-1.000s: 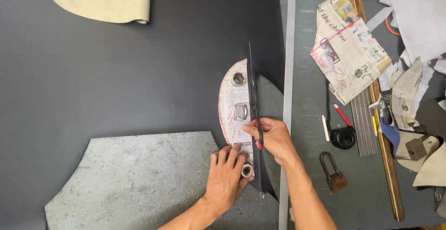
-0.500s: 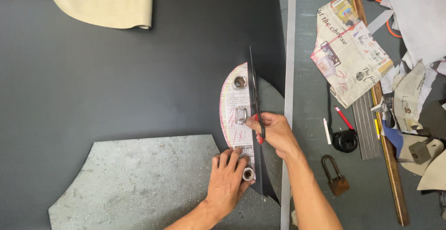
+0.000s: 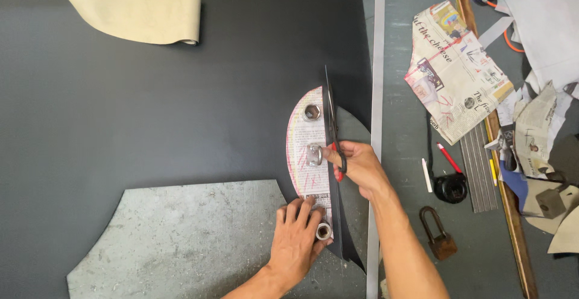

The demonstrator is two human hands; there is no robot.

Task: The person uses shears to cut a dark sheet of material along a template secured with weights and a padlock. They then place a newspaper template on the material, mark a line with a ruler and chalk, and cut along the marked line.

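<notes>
While a curled strip of cream material (image 3: pixel 139 12) lies far off at the upper left, the left hand (image 3: pixel 297 240) presses flat, fingers spread, on the curved newspaper pattern (image 3: pixel 306 148) atop dark fabric (image 3: pixel 181 112), beside a round metal weight (image 3: pixel 324 231). Just right, the right hand (image 3: pixel 360 167) is closed around red-handled scissors (image 3: pixel 332 130), blades along the pattern's straight edge. Farther right sits a rusty padlock (image 3: pixel 438 234).
</notes>
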